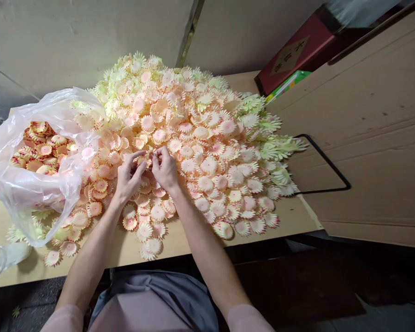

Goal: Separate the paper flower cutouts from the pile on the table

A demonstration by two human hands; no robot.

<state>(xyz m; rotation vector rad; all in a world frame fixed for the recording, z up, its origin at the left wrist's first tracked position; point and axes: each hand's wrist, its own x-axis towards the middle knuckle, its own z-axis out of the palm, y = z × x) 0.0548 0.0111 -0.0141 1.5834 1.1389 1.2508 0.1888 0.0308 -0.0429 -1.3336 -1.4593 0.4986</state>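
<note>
A large heap of artificial flower petal pieces (200,133), pale pink and cream with fringed edges, covers most of the table. In front of it, my left hand (129,177) is curled with thumb and fingers closed around a small flower piece (144,160). Close beside it, my right hand (164,170) pinches at the same piece, its thumb and forefinger pressed together. What sits between the right fingertips is too small to make out. More petal pieces lie directly under both hands.
On the left stands an open clear plastic bag (51,193) with darker red-edged pieces (41,150) inside. A clear cup (12,256) lies near the table's front left. At the right are a large cardboard sheet (366,152), a black metal loop (328,161) and a red box (297,48).
</note>
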